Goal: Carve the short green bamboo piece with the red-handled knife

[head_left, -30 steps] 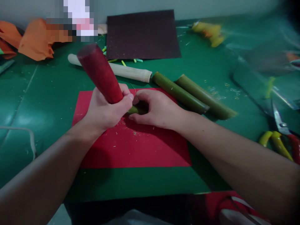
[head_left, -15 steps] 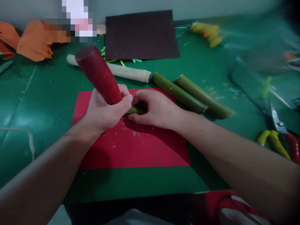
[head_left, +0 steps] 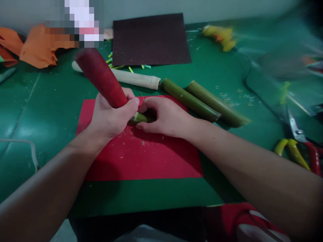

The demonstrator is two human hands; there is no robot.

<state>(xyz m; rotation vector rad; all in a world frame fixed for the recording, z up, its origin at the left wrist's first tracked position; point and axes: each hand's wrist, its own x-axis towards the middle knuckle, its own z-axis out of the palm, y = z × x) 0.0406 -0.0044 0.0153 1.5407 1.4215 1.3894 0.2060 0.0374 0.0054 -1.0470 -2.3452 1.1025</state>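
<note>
My left hand (head_left: 108,114) is closed around the lower part of a thick red rod (head_left: 102,79), which leans up and to the left. The rod's top is blurred, and its lower end is hidden in the fist. My right hand (head_left: 165,116) grips a short green bamboo piece (head_left: 142,117) between thumb and fingers. A pale patch shows at the bamboo's left end, close to the left hand. Both hands are over a red sheet (head_left: 151,158) sprinkled with small shavings. Beyond the right hand lie two green bamboo tubes, a darker one (head_left: 190,99) and a lighter one (head_left: 217,104).
A pale bamboo stick (head_left: 136,78) lies behind the red sheet, near a dark brown sheet (head_left: 151,40). Orange cloth (head_left: 37,47) is at the back left. Yellow-and-red-handled scissors (head_left: 300,136) and a yellow glue gun-like item (head_left: 219,37) lie on the right of the green table (head_left: 151,198).
The left hand and red rod have shifted slightly left, away from the right hand. More of the green bamboo's pale left end shows now. The right hand keeps its grip.
</note>
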